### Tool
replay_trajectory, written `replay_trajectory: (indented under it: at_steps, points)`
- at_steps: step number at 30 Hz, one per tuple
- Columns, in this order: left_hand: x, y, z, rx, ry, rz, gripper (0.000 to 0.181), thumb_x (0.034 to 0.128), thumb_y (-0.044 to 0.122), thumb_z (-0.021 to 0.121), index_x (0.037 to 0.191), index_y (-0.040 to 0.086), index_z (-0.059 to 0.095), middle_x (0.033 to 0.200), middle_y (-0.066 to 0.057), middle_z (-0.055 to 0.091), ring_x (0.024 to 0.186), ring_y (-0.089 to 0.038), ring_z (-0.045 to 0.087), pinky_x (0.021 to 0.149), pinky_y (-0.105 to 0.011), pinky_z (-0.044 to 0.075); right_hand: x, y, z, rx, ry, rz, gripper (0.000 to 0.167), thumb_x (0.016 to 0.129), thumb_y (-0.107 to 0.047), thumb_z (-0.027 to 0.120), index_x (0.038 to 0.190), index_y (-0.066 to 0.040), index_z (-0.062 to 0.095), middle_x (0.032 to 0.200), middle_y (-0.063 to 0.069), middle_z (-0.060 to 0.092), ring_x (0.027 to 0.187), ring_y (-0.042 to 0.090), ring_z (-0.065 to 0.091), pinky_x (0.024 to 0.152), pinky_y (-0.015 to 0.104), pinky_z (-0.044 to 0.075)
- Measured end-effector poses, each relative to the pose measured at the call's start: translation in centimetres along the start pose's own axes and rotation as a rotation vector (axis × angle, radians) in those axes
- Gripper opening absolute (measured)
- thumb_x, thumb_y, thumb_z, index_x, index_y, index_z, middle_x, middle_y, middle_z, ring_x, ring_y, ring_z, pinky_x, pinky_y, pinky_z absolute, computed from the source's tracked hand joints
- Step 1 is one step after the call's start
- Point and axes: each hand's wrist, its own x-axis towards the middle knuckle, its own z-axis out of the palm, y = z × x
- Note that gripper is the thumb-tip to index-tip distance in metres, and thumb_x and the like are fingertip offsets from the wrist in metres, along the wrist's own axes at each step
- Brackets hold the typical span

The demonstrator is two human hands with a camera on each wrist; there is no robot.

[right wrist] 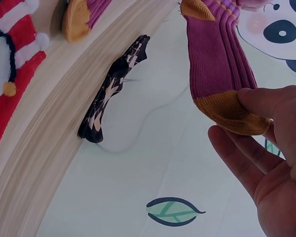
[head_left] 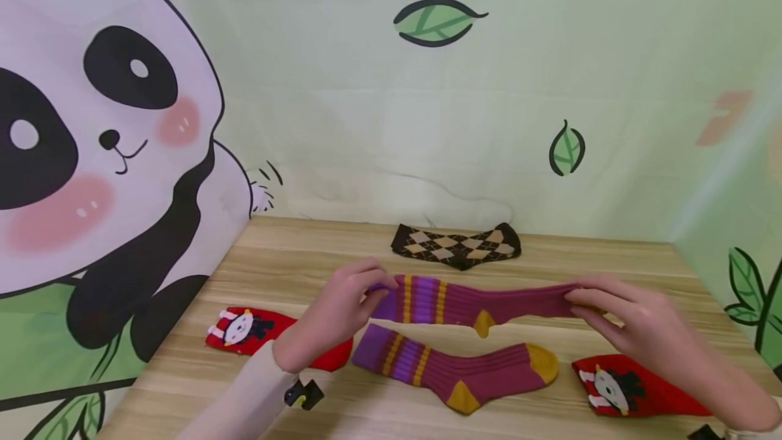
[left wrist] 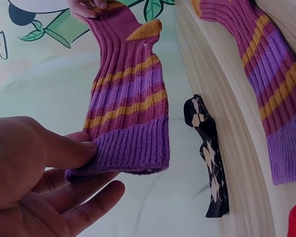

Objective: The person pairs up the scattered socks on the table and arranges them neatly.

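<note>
A plum ribbed sock [head_left: 458, 301] with purple and mustard stripes is held stretched sideways between both hands, above the table. My left hand [head_left: 349, 305] pinches its purple cuff [left wrist: 133, 148] between thumb and fingers. At the other end, my right hand [head_left: 632, 311] pinches the mustard toe [right wrist: 227, 109]. Below it lies a matching sock [head_left: 464, 372], flat on the wood, toe to the right. A red sock with a white animal figure [head_left: 244, 328] lies partly behind the left forearm. Another red sock [head_left: 629, 389] is partly covered by the right forearm.
A dark argyle sock [head_left: 458, 246] lies near the back edge of the wooden table [head_left: 318, 243]. Behind the table hangs a pale green cloth backdrop [head_left: 342, 107] printed with a panda and leaves.
</note>
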Motion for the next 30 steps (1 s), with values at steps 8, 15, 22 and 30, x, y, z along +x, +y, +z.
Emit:
replay_trajectory:
  at_steps: [8, 15, 22, 30]
  points:
    - [-0.4, -0.3, 0.2, 0.024, 0.014, 0.002, 0.016, 0.0896, -0.008, 0.074, 0.1, 0.004, 0.076, 0.1, -0.003, 0.07, 0.089, -0.016, 0.07, 0.076, -0.017, 0.056, -0.1, -0.1, 0.3, 0.013, 0.023, -0.011, 0.062, 0.108, -0.057, 0.038, 0.094, -0.013, 0.08, 0.099, -0.001, 0.076, 0.079, 0.016, 0.075, 0.068, 0.016, 0.056]
    - [-0.7, -0.7, 0.2, 0.04, 0.023, 0.005, 0.017, 0.0883, -0.009, 0.075, 0.099, 0.005, 0.077, 0.099, -0.002, 0.07, 0.086, -0.012, 0.069, 0.074, -0.018, 0.057, -0.4, -0.3, 0.6, 0.04, 0.02, -0.022, 0.059, 0.108, -0.056, 0.041, 0.095, -0.013, 0.08, 0.099, -0.003, 0.075, 0.078, 0.014, 0.075, 0.066, 0.015, 0.055]
    - [-1.1, -0.7, -0.1, 0.034, 0.035, 0.014, 0.019, 0.0873, -0.011, 0.074, 0.098, 0.004, 0.077, 0.1, -0.002, 0.07, 0.086, -0.015, 0.07, 0.073, -0.017, 0.056, -0.9, -0.7, 1.1, 0.108, 0.01, -0.019, 0.053, 0.108, -0.052, 0.044, 0.1, -0.013, 0.079, 0.101, -0.003, 0.076, 0.081, 0.011, 0.074, 0.07, 0.012, 0.054]
    - [-1.7, -0.9, -0.5, 0.036, 0.021, 0.011, 0.022, 0.0874, -0.014, 0.072, 0.097, 0.005, 0.076, 0.1, -0.002, 0.069, 0.089, -0.016, 0.069, 0.075, -0.022, 0.058, -1.4, -0.9, 1.6, 0.14, -0.006, -0.03, 0.051, 0.109, -0.046, 0.042, 0.103, -0.012, 0.079, 0.102, 0.0, 0.075, 0.082, 0.016, 0.074, 0.071, 0.01, 0.053]
